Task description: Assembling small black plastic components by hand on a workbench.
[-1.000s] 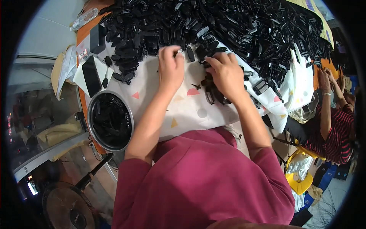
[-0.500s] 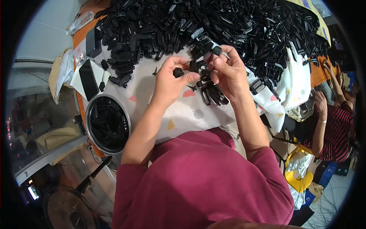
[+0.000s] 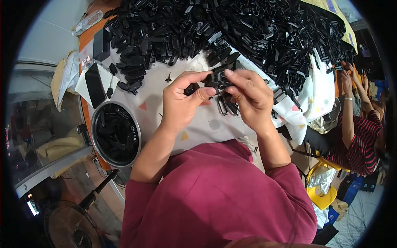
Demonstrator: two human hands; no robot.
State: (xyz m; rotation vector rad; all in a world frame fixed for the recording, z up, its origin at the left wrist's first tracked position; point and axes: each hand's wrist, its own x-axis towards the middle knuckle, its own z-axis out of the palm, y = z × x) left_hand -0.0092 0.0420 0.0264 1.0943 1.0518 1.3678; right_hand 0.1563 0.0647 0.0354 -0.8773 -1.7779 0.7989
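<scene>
Between my two hands is a small black plastic clip-like part (image 3: 219, 76), pinched from both sides over the table. My left hand (image 3: 182, 99) grips its left end with thumb and index finger. Another dark piece (image 3: 191, 88) sits tucked in that hand's curled fingers. From the other side, my right hand (image 3: 253, 96) presses the part with thumb and fingertips. Fingers partly hide its exact shape. Just below lie several black frame-shaped parts (image 3: 224, 105) on the patterned white cloth (image 3: 198, 132). A tiny black piece (image 3: 168, 77) rests left of my hands.
A large heap of black plastic parts (image 3: 178, 25) covers the far side. At left stand a round bowl (image 3: 138, 142) of black pieces, a phone (image 3: 96, 87), a black box (image 3: 101, 44) and a clear bottle (image 3: 87, 23). A person in a striped shirt (image 3: 362, 142) works at right.
My hands have come together on the black part; the right hand has moved down from the heap's edge. At far right, the other person's arms have shifted toward the table.
</scene>
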